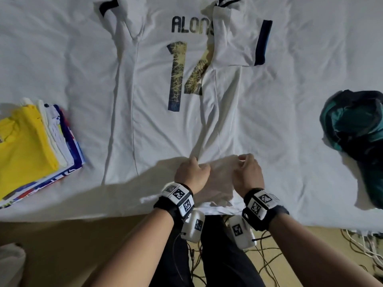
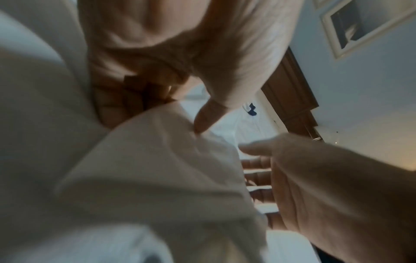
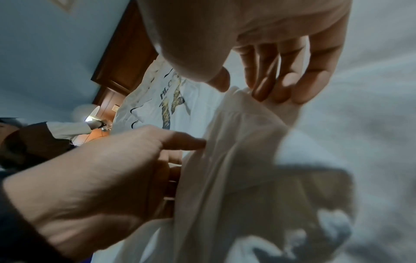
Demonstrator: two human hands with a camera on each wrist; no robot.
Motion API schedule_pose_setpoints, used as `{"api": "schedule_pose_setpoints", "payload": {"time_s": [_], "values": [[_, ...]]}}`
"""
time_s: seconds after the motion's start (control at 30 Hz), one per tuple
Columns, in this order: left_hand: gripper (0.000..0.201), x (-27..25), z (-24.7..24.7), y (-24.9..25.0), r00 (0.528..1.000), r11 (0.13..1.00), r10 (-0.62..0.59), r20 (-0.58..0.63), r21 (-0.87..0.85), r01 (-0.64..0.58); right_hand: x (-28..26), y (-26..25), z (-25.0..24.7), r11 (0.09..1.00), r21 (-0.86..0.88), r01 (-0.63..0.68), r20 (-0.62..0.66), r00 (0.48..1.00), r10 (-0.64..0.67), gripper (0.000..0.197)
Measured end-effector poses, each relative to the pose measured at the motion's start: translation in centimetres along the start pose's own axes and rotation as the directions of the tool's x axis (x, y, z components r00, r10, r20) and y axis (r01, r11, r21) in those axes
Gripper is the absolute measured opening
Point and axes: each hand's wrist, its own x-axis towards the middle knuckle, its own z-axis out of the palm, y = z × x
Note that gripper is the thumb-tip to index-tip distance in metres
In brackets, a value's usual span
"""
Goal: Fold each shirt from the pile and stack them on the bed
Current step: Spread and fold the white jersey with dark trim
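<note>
A white jersey (image 1: 157, 104) printed with a dark name and the number 14 lies back-up on the bed, its right side and sleeve (image 1: 234, 44) folded inward. Both hands are at its bottom hem near the bed's front edge. My left hand (image 1: 196, 165) grips a bunched fold of the hem; its curled fingers (image 2: 157, 89) and thumb hold the cloth. My right hand (image 1: 243, 161) pinches the hem's edge just to the right, its fingertips (image 3: 279, 89) and thumb on the fabric. The hem (image 3: 247, 124) between the hands is lifted slightly off the bed.
A stack of folded shirts (image 1: 31, 150), yellow on top, sits at the left on the white bed sheet (image 1: 300, 100). A crumpled dark green garment pile (image 1: 356, 133) lies at the right. Cables (image 1: 267, 264) trail on the floor below the bed's front edge.
</note>
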Motion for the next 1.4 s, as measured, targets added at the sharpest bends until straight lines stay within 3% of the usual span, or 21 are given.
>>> {"api": "schedule_pose_setpoints", "payload": {"time_s": [0.1,0.27,0.33,0.4,0.5,0.63,0.73,0.83,0.93,1.03,1.13,1.2,1.3,1.4], "values": [[0.027,-0.5,1.3,-0.1,0.997,1.000,0.008,-0.083,0.029,-0.005,-0.4,-0.4,0.8,0.998,-0.050,-0.028,0.050,0.998,0.031,0.025],[0.023,-0.5,1.6,-1.2,0.989,0.995,0.099,-0.113,0.009,-0.099,-2.9,0.9,1.1,0.981,0.035,0.191,0.029,0.981,-0.192,0.044],[0.021,-0.1,1.3,-1.7,0.988,0.992,0.122,-0.094,-0.015,-0.124,-3.9,2.4,0.8,0.939,-0.025,0.344,0.051,0.938,-0.343,0.048],[0.021,0.1,0.8,-1.8,0.989,0.988,0.130,-0.072,-0.076,-0.135,-4.6,3.8,0.5,0.840,-0.223,0.495,0.156,0.869,-0.470,0.046],[0.033,0.4,0.5,-2.1,0.993,0.981,0.108,-0.053,-0.155,-0.115,-5.2,5.3,0.5,0.685,-0.417,0.597,0.268,0.801,-0.535,0.038],[0.036,0.4,0.8,-2.2,0.994,0.984,0.099,-0.052,-0.143,-0.106,-5.1,5.8,0.9,0.639,-0.358,0.680,0.188,0.724,-0.664,0.019],[0.027,0.4,1.1,-2.4,0.991,0.983,0.109,-0.076,-0.139,-0.118,-5.0,5.4,0.9,0.594,-0.274,0.756,0.180,0.647,-0.741,0.024],[0.018,0.2,1.2,-2.5,0.988,0.982,0.125,-0.090,-0.132,-0.136,-5.3,5.2,0.8,0.557,-0.270,0.786,0.217,0.613,-0.760,0.027],[0.021,0.2,1.3,-2.4,0.985,0.982,0.136,-0.102,-0.117,-0.147,-5.3,5.3,0.8,0.583,-0.255,0.772,0.230,0.633,-0.739,0.027],[0.022,0.2,1.5,-2.4,0.983,0.981,0.141,-0.122,-0.116,-0.155,-5.2,5.5,1.0,0.628,-0.327,0.706,0.303,0.708,-0.638,0.032],[0.021,-0.1,1.8,-2.4,0.975,0.979,0.145,-0.167,-0.116,-0.165,-5.8,4.6,0.5,0.550,-0.432,0.715,0.493,0.697,-0.520,0.017],[0.020,-0.5,1.8,-2.4,0.977,0.981,0.122,-0.176,-0.130,-0.146,-6.0,3.8,-0.2,0.610,-0.390,0.690,0.515,0.712,-0.477,0.032],[0.022,-0.9,0.9,-1.9,0.991,0.989,0.043,-0.131,-0.137,-0.061,-4.1,2.6,-0.9,0.856,-0.204,0.475,0.239,0.872,-0.427,0.013],[0.043,-0.1,-1.0,-0.4,0.988,0.998,0.031,-0.149,0.062,-0.022,0.4,0.9,-1.2,0.971,-0.062,0.231,-0.026,0.972,-0.233,0.008]]}}
